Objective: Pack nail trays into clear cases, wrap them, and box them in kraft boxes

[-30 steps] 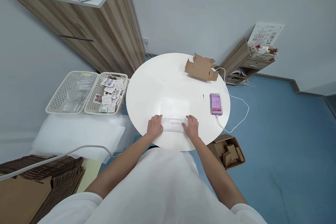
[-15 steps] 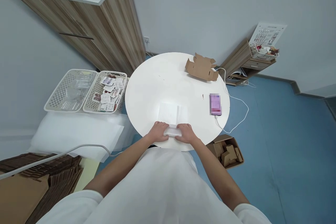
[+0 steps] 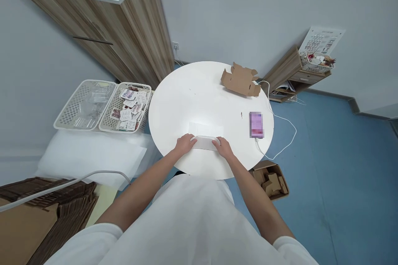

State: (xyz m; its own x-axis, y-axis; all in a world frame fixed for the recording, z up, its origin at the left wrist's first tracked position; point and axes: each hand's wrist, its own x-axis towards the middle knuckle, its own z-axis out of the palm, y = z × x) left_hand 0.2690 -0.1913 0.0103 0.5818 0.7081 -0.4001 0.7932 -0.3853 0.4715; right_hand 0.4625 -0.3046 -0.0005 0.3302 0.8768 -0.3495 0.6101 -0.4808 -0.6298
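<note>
A white foam-sheet bundle (image 3: 205, 143) lies near the front edge of the round white table (image 3: 174, 99). My left hand (image 3: 185, 143) grips its left end and my right hand (image 3: 223, 147) its right end, with the fingers curled round. Beyond the bundle, a flat part of the white sheet (image 3: 202, 128) stretches over the tabletop. What the bundle contains, if anything, is hidden. At the far right of the table lies an unfolded brown cardboard box (image 3: 241, 80). Nearer my right hand is a phone (image 3: 256, 125), its screen blurred, with a cable plugged in.
To the left stand two white baskets, one with clear plastic packs (image 3: 90, 105), the other with small printed cards (image 3: 130, 107). Below are white foam sheets (image 3: 93, 153) and stacked flat cardboard (image 3: 37, 223). An open carton (image 3: 270, 180) sits on the floor at right; a white cable (image 3: 294, 132) hangs beside the table.
Both hands have moved slightly away from me and farther apart with the bundle. It now shows as a longer strip, and less of the flat sheet remains visible beyond it.
</note>
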